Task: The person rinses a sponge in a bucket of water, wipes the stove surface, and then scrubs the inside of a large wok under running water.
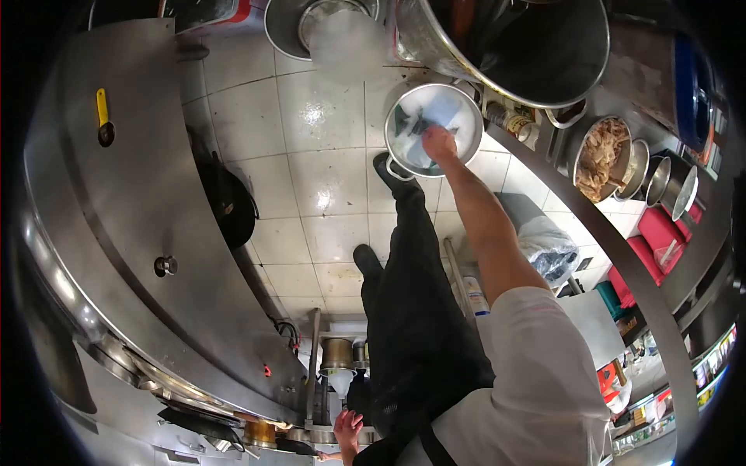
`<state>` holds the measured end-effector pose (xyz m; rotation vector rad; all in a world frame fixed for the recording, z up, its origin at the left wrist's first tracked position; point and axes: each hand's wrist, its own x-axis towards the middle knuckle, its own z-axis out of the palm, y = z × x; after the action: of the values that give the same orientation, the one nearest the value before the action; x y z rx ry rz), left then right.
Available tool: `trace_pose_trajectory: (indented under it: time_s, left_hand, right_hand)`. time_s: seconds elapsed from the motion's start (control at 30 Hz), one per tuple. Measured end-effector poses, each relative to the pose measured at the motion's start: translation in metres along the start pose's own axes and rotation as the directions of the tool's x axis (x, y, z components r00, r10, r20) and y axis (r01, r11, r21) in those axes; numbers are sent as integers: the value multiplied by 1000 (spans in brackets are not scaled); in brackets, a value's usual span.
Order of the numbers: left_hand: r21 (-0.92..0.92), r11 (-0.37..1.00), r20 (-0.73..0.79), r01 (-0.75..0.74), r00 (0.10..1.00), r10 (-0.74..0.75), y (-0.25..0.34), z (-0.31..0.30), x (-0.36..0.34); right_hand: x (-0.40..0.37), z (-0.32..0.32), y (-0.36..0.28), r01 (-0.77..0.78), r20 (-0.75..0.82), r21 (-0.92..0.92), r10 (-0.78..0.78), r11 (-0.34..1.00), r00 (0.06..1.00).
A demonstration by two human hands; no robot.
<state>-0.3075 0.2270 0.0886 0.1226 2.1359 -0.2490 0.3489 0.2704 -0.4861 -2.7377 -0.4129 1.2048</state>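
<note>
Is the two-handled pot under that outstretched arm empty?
No, the pot contains whitish, foamy-looking stuff and a light-blue item, with the right hand reaching in.

No text is legible; print on the white-and-blue container [475,297] is too small

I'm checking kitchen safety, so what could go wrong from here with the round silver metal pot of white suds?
With the bare right hand in the white suds, water might slosh from the round silver metal pot onto the glossy pale floor tiles, making them slippery.
The black shoe appears close to the pot and could bump it.
Suds hide part of the contents, so the hand might meet something unseen.
</note>
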Motion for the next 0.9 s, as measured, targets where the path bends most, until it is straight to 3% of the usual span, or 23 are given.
trace_pose_trajectory:
  time_s: [0.03,0.07,0.13,0.17,0.2,0.27,0.33,0.4,0.43,0.47,0.5,0.53,0.6,0.63,0.67,0.7,0.73,0.8,0.83,0.87,0.9]
  left_hand:
    - [39,997,9,-64,998,64,4,4,0]
    - [78,988,19,-130,992,129,10,8,0]
    - [77,988,-7,-132,991,133,22,13,3]
    - [123,986,-46,-113,992,119,26,16,5]
    - [169,981,-85,-92,991,108,30,17,8]
    - [168,983,-70,-77,993,90,39,19,13]
    - [141,979,-92,-150,982,164,49,25,5]
    - [166,971,-34,-169,984,177,54,24,8]
    - [178,973,-41,-146,987,156,57,29,10]
    - [194,974,-49,-121,990,132,61,33,11]
    - [188,971,-23,-149,987,156,62,36,14]
    - [191,970,-14,-152,987,158,65,37,15]
    - [115,974,36,-196,981,193,73,47,18]
    - [170,963,14,-210,977,211,73,52,25]
    - [169,963,16,-210,977,211,74,53,26]
    - [164,962,20,-218,976,217,76,55,26]
    - [157,962,20,-225,974,224,78,56,25]
    - [165,962,14,-219,976,219,81,58,20]
    - [183,960,-7,-214,976,219,80,56,17]
    - [198,957,-26,-211,975,221,80,55,15]
    - [227,952,-48,-204,974,221,78,56,16]
  right_hand:
    - [-1,-1,-10,29,-131,47,-23,998,991]
    - [2,4,-19,32,-129,53,-25,998,991]
    - [11,25,-27,-271,-169,-53,259,961,951]
    - [19,46,-34,-416,-247,5,405,909,881]
    - [22,46,-32,-414,-243,7,403,910,882]
    - [21,40,-17,-329,-31,139,336,934,941]
    - [18,31,7,-186,-53,428,230,885,972]
    - [0,10,26,-136,-59,640,225,756,973]
    - [-8,-4,36,-120,-78,638,219,761,973]
    - [-20,-12,57,90,-103,775,-17,625,995]
    - [-36,-18,72,256,-166,871,-241,420,956]
    - [-57,-36,74,262,-173,867,-237,423,956]
    - [-87,-82,70,116,-56,944,-198,310,979]
    - [-80,-85,73,121,-60,942,-199,312,978]
    - [-68,-82,80,139,161,495,-248,857,955]
    - [-55,-81,82,215,357,-197,-134,957,924]
    - [-42,-79,83,218,360,-196,-137,956,923]
    - [-16,-72,86,204,93,-344,-183,917,979]
    - [11,-52,102,196,-105,-4,-195,981,975]
    - [34,-32,117,230,-294,333,-131,915,947]
    - [37,-39,100,230,-290,335,-133,914,948]
